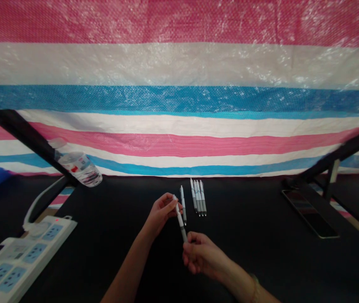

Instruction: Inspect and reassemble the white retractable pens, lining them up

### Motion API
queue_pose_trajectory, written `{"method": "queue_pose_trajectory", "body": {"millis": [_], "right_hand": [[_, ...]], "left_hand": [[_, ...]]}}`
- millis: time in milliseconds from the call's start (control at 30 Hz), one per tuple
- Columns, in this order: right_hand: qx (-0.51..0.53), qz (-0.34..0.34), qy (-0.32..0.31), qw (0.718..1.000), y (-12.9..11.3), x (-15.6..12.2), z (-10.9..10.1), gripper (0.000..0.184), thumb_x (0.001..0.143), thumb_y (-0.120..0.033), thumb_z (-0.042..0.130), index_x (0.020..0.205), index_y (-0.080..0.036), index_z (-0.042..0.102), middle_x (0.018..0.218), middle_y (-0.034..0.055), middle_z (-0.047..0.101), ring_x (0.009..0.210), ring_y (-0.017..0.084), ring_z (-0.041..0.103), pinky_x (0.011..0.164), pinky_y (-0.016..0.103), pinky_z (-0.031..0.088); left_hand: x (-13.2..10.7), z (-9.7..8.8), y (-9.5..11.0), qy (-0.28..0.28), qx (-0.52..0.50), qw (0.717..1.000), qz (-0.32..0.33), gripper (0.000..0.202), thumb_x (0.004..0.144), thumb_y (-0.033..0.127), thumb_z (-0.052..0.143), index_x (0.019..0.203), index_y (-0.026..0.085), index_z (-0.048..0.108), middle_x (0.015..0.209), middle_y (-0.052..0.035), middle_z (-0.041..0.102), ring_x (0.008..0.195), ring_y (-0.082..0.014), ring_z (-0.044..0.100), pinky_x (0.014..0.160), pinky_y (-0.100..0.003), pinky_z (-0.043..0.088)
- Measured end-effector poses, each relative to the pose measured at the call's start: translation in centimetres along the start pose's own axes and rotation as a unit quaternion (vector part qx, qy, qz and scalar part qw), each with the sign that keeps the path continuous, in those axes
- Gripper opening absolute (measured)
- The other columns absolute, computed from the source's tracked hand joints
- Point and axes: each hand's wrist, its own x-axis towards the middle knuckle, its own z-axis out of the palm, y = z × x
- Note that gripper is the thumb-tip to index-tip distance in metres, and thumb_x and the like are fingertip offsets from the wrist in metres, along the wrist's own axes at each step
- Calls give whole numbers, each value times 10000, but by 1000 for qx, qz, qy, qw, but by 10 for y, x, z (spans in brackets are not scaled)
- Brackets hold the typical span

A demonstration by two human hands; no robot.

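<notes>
Both my hands hold one white and grey pen (180, 219) above the black table top (249, 235). My left hand (162, 211) pinches its white upper end with closed fingers. My right hand (200, 254) is closed round its grey lower end. Just behind the held pen, a single pen (183, 203) lies on the table. To its right, three more pens (198, 196) lie side by side, pointing away from me.
A clear plastic water bottle (80, 167) lies at the left by a black frame bar (22, 134). A white power strip (22, 259) sits at the near left. A phone (308, 212) lies at the right. A striped plastic sheet (179, 105) hangs behind the table.
</notes>
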Motion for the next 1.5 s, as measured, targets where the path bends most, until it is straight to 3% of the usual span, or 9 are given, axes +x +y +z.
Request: {"method": "queue_pose_trajectory", "body": {"millis": [267,433,633,800,967,1100,1200,1300,1500], "right_hand": [[10,2,-21,1000,7,5,-6,510,696,-579,754,839,-149,521,612,48,686,381,103,560,401,186,317],[23,-5,-36,999,0,2,-5,558,803,-624,623,1012,-112,549,923,182,740,567,183,697,421,195,385],[-13,-28,-18,999,3,2,-5,519,743,-557,740,933,-184,433,725,80,725,517,184,689,398,165,387],[-1,-21,-32,999,2,1,-2,540,801,-629,634,1004,-151,483,897,139,735,563,194,712,386,187,429],[-28,-27,-18,999,2,2,-1,495,743,-572,732,855,-189,438,730,30,702,474,144,673,350,131,335],[-7,-13,-20,1000,1,1,0,566,759,-655,657,913,-122,542,759,86,707,486,152,672,349,164,375],[-18,-18,-1,1000,-1,0,2,581,744,-658,675,951,-140,515,824,101,726,405,120,621,309,155,303],[-50,-32,17,998,0,1,2,544,718,-637,723,849,-172,473,684,47,702,317,80,523,299,143,207],[-23,-29,-5,999,2,3,0,597,734,-715,639,754,-124,560,558,58,656,323,86,510,316,172,199]], "left_hand": [[2,-4,-4,-9,-16,1000,-11,288,690,331,850,802,143,663,726,-63,719,663,-175,684,661,-291,575],[5,-7,-5,17,-38,999,6,272,699,314,844,813,143,666,732,-60,730,655,-171,693,668,-283,577],[4,-5,-3,38,-34,999,7,317,655,325,870,826,139,679,720,-59,733,640,-172,694,651,-271,572],[4,-4,-3,47,-39,998,10,312,653,317,869,826,137,682,716,-63,732,622,-166,687,648,-268,568],[3,-2,-5,37,-34,999,5,308,662,325,863,830,135,688,719,-66,733,631,-168,683,653,-278,572],[3,-2,-6,37,-28,999,7,293,672,318,856,830,137,689,723,-62,732,635,-158,678,662,-274,574],[4,-2,-6,46,-27,999,10,313,654,331,867,825,139,687,713,-58,731,625,-160,678,647,-271,571],[4,-2,-7,49,-28,998,7,332,636,334,879,824,138,687,717,-62,732,626,-166,679,649,-280,572],[3,0,-6,33,-42,999,1,345,637,343,883,844,135,702,723,-64,735,634,-169,690,651,-268,567]]}}
